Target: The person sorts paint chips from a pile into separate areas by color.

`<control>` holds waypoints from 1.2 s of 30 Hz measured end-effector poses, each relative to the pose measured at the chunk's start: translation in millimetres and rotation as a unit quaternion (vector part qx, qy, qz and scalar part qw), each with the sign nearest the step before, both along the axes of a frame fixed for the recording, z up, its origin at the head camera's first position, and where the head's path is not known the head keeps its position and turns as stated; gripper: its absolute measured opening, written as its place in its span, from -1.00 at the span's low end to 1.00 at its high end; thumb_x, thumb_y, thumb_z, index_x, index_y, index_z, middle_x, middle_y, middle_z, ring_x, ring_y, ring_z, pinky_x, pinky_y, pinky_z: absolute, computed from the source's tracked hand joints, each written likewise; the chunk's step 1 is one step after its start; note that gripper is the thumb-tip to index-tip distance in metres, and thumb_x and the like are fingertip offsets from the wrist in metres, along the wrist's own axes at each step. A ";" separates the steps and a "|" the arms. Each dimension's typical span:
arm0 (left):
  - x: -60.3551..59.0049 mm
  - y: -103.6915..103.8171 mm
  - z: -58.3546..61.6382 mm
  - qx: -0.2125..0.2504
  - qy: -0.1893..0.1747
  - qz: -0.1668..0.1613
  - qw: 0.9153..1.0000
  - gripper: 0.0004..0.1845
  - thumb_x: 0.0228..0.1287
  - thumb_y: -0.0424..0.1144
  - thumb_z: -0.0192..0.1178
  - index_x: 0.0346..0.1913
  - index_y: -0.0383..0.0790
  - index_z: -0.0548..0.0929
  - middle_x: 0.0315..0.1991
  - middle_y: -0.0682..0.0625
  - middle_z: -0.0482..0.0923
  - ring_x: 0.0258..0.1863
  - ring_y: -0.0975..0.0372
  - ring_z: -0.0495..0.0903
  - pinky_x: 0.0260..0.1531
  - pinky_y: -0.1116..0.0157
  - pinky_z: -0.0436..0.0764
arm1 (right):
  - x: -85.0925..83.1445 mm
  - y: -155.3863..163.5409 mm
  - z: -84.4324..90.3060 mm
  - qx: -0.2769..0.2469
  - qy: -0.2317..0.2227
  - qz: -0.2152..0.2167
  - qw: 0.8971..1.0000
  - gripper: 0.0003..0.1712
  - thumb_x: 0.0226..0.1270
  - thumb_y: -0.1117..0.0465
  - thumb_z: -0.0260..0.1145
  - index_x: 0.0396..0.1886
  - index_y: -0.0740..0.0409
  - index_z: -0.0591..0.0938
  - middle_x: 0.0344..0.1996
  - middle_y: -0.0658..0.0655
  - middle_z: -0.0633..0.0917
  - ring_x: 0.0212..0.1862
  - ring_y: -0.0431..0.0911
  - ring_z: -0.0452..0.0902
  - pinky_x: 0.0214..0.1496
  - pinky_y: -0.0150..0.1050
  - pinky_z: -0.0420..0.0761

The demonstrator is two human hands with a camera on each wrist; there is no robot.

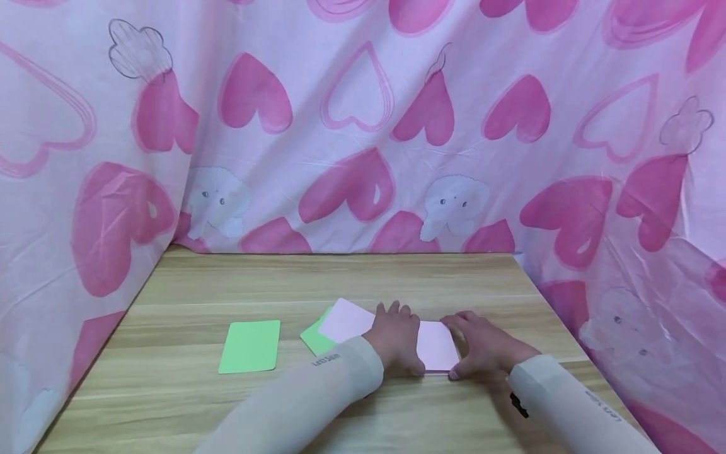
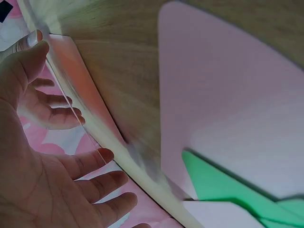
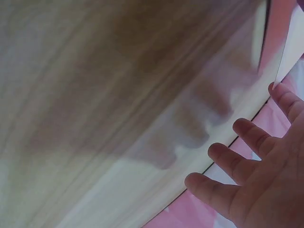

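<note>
- Left hand point(image 1: 397, 340) and right hand point(image 1: 488, 350) both lie flat on the pale pink rounded paper sheet point(image 1: 437, 347) at the near desk point(image 1: 363, 277) edge, fingers relaxed, slightly spread, pinching nothing.
- Uneven pressing would probably make it slide or crease crooked.
- Just behind: another pale pink sheet point(image 1: 346, 318) overlapping a green sheet point(image 1: 314, 339).
- Further left, apart: a green rounded card point(image 1: 250, 346).
- Farthest: pink heart-print cloth point(image 1: 363, 126).

Small print on left sleeve point(image 1: 334, 361), near the wrist: looks like "Let's Slim", blurry, not sure. Same sort of print on right sleeve point(image 1: 601, 403), seen at an angle, too small to read. No other text, nos. or signs legible in head view; none in either wrist view.
</note>
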State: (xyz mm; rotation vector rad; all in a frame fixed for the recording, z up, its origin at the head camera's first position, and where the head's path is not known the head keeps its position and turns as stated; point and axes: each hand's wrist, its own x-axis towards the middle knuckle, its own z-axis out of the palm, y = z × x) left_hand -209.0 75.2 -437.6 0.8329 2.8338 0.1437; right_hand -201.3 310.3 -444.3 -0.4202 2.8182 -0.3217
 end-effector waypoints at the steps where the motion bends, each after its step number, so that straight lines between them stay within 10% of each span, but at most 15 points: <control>1: 0.6 -0.1 0.0 -0.001 -0.002 0.001 1.000 -0.07 -0.08 0.37 0.48 0.35 -0.06 0.60 0.39 -0.04 0.51 0.56 -0.03 0.30 0.53 -0.20 0.27 | 0.0 -0.6 -0.8 0.003 -0.002 -0.002 1.000 0.33 -0.33 -0.28 0.80 0.55 -0.05 0.44 0.44 0.26 0.46 0.39 0.25 0.46 0.36 0.33 0.54; 25: 1.1 -4.6 -5.4 -0.017 0.009 0.004 1.000 0.07 -0.12 0.52 0.47 0.41 -0.07 0.56 0.42 -0.05 0.50 0.55 -0.03 0.32 0.52 -0.18 0.30 | -3.9 -7.6 -1.5 0.018 -0.029 0.001 0.999 0.36 -0.35 -0.23 0.83 0.53 0.04 0.43 0.49 0.34 0.39 0.47 0.33 0.35 0.42 0.38 0.45; 36: -24.7 -47.5 6.6 0.015 -0.042 -0.007 0.999 0.12 -0.04 0.43 0.52 0.53 -0.09 0.43 0.62 -0.10 0.27 0.67 -0.06 0.11 0.61 -0.20 0.11 | -9.3 -23.7 0.0 0.030 0.002 -0.020 0.999 0.29 -0.23 -0.25 0.77 0.55 0.00 0.43 0.49 0.19 0.44 0.45 0.20 0.41 0.40 0.28 0.53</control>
